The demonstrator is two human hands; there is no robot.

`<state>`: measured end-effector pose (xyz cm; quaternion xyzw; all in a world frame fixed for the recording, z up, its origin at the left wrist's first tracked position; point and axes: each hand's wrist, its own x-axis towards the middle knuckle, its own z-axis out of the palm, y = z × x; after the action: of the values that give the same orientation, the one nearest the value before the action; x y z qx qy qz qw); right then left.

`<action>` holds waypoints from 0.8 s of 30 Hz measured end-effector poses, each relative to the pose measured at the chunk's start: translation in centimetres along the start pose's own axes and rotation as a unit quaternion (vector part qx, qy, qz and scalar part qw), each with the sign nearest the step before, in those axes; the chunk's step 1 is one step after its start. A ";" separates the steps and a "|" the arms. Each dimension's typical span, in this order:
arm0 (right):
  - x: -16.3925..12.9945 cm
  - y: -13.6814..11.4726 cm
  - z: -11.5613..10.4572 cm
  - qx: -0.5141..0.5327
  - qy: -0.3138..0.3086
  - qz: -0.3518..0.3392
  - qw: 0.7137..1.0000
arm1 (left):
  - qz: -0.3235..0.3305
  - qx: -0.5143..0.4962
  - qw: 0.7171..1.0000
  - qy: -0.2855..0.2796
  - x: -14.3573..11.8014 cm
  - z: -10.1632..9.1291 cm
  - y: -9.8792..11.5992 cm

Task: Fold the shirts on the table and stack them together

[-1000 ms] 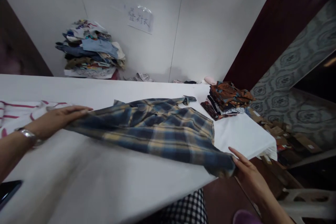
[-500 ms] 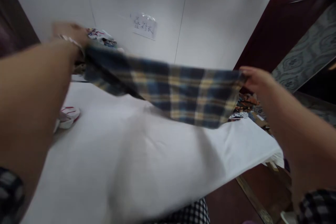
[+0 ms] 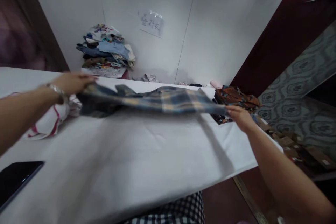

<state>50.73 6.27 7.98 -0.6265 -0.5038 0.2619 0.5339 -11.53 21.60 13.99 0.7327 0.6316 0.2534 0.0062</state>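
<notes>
A white-covered tabletop [image 3: 147, 168] is spanned by a blue plaid shirt [image 3: 157, 99], stretched flat just above it. Its ends are gripped by closed fingers of the left hand [image 3: 70, 82] and right hand [image 3: 240, 117].

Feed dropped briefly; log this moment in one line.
left hand: grips plaid shirt | right hand: grips other end | shirt: stretched just above white table | nearby: folded stack

Phone [image 3: 15, 178], clothes pile [image 3: 106, 51], wall note [image 3: 151, 23]
</notes>
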 end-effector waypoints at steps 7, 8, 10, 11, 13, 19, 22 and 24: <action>-8.2 10.6 0.5 -0.049 -0.063 0.160 0.984 | -0.246 -0.140 0.946 -0.156 -14.6 10.9 -3.0; -8.4 10.6 0.5 -0.052 -0.068 0.175 0.981 | -0.260 -0.142 0.945 -0.141 -15.2 11.2 -3.2; -8.1 10.2 0.9 -0.072 -0.063 0.201 0.975 | -0.258 -0.119 0.953 -0.108 -15.4 10.9 -2.9; -7.8 9.9 1.2 -0.087 -0.059 0.210 0.972 | -0.254 -0.104 0.957 -0.090 -15.3 10.5 -2.5; -6.8 9.2 2.0 -0.114 -0.059 0.223 0.966 | -0.253 -0.093 0.962 -0.050 -14.7 9.5 -1.4; -5.6 9.4 1.5 -0.080 -0.040 0.161 0.983 | -0.224 -0.127 0.966 0.019 -14.9 7.4 0.8; -6.8 10.5 -0.3 -0.096 -0.034 0.160 0.982 | -0.210 -0.106 0.970 -0.051 -16.1 8.0 0.2; -7.8 11.0 -1.0 -0.130 -0.069 0.177 0.973 | -0.196 -0.063 0.973 -0.101 -16.8 8.8 -0.5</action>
<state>52.66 -0.37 -3.60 -0.7502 -0.4501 0.3272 0.3570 -9.91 8.80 0.06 0.6145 0.7419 0.2109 0.1658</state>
